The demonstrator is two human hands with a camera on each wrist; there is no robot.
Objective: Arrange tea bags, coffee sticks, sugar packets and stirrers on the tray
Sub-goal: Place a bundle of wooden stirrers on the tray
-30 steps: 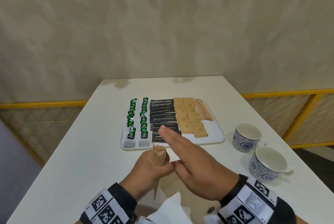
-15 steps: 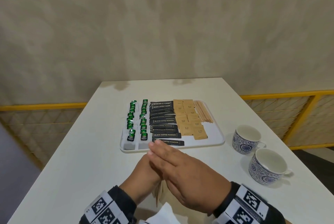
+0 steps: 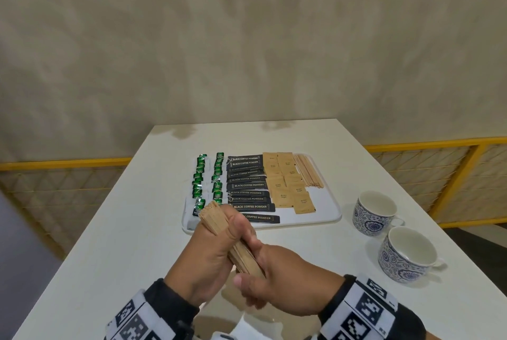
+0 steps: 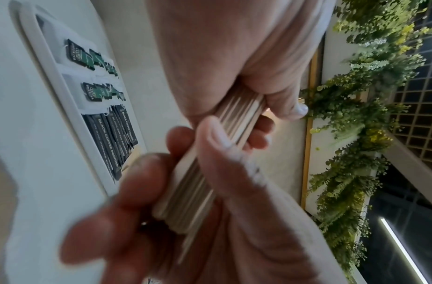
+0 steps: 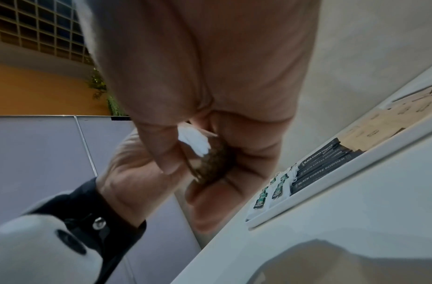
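Note:
A bundle of wooden stirrers [image 3: 213,216] is held in both hands just in front of the white tray [image 3: 315,223], tilted with its top end to the left. My left hand [image 3: 233,230] grips the upper part. My right hand [image 3: 255,276] grips the lower end. The left wrist view shows the bundle [image 4: 193,188] with fingers curled round it. On the tray, left to right, lie green tea bags [image 3: 200,175], black coffee sticks [image 3: 247,192], brown sugar packets [image 3: 288,188] and a row of stirrers [image 3: 308,172].
Two blue-patterned cups [image 3: 377,212] [image 3: 408,253] stand on the table to the right of the tray. White paper [image 3: 247,328] lies at the table's near edge below my hands. A yellow railing [image 3: 439,143] runs behind the table.
My right hand, flat over the top of the upright bundle before, has dropped and now grips its lower end. The bundle has tilted to the left in my left hand.

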